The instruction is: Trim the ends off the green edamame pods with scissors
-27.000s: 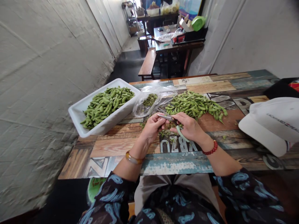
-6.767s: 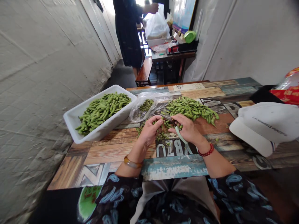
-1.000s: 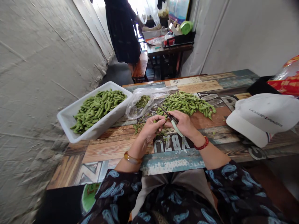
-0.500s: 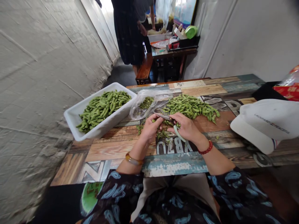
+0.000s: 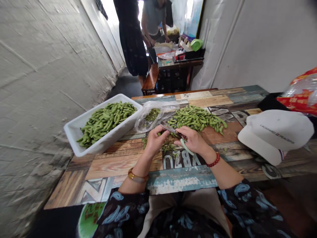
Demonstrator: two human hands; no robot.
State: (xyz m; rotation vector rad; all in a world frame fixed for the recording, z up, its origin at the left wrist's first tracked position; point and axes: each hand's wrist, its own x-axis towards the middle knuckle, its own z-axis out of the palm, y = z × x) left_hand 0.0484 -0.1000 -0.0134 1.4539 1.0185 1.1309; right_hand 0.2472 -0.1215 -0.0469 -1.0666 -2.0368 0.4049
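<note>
My right hand point(image 5: 192, 138) is closed around a pair of scissors point(image 5: 187, 147) with pale green handles; the blades point left toward my other hand. My left hand point(image 5: 156, 140) is pinched at the blade tips, with a bit of green soybean pod point(image 5: 160, 133) showing between the fingers, mostly hidden. Just beyond my hands lies a loose heap of green soybean pods point(image 5: 195, 117). Under and between the hands are scattered trimmings point(image 5: 170, 145). A clear plastic bag point(image 5: 141, 121) with small green clippings point(image 5: 152, 114) inside lies behind my left hand.
At the left stands a white plastic tub point(image 5: 101, 150) of pods point(image 5: 106, 122). A white cap point(image 5: 277, 132) rests on the patterned wooden table point(image 5: 119, 165) at right, near a red-and-clear package point(image 5: 300, 96). Two people stand by a farther table point(image 5: 173, 64).
The view has shifted slightly, so the table sits lower and the far person shows more. My hands stay together at the scissors; less green shows in the left fingers.
</note>
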